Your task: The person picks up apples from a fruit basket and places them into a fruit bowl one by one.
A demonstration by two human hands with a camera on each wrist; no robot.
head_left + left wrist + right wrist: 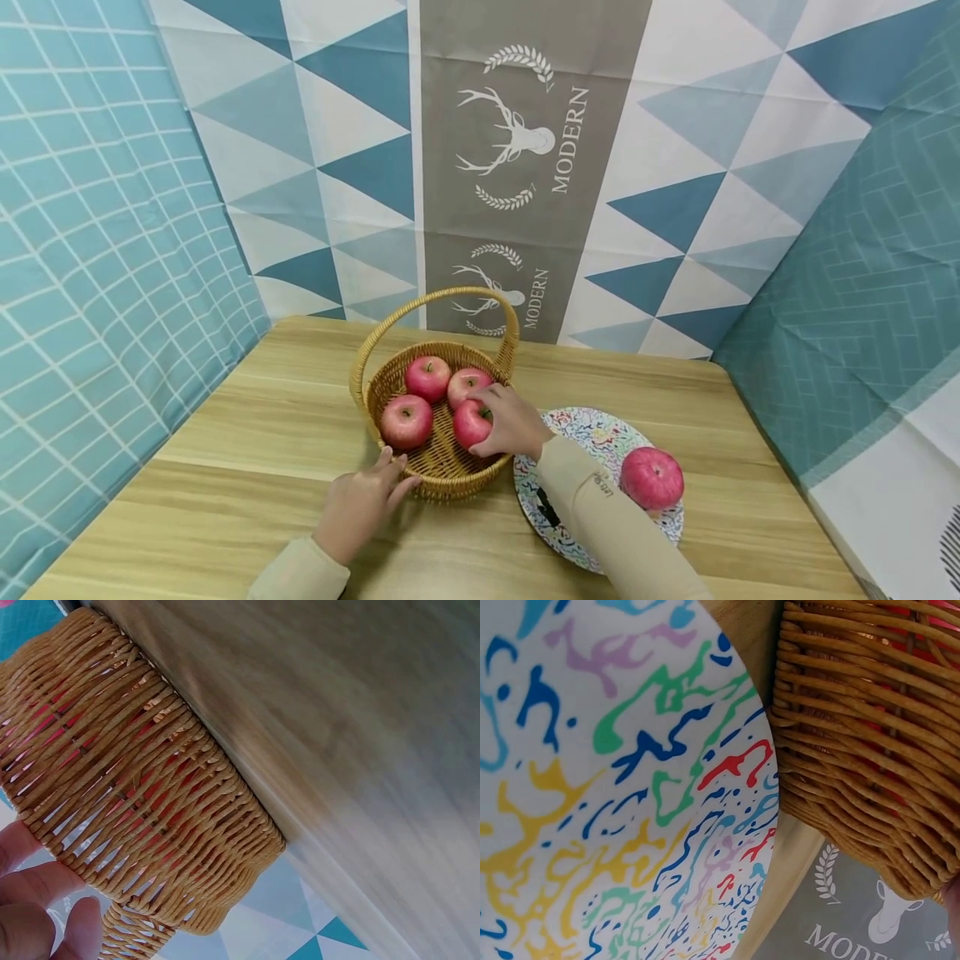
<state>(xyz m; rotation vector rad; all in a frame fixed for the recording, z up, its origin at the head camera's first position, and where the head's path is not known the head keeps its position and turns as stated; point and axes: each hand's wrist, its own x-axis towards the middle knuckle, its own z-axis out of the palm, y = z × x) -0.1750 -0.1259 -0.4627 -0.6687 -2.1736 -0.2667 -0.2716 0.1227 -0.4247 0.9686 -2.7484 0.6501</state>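
Observation:
A round wicker basket [442,483] with a tall arched handle stands on the table, holding several red apples. My left hand [365,504] holds the near-left rim of the basket; its fingers [45,883] meet the woven edge in the left wrist view. Inside the basket's right side, my right hand [513,423] grips a red apple [471,425] with fingers and thumb around it. Other apples lie beside it: one at the front left [407,422], one at the back [428,379], and another [468,385] partly covered by my fingers.
Right of the basket lies a round plate [570,546] with a multicoloured squiggle pattern, bearing one red apple [652,478] and a small black item [548,507]. My right forearm crosses above the plate. Patterned cloth walls [360,125] border the wooden table [247,433].

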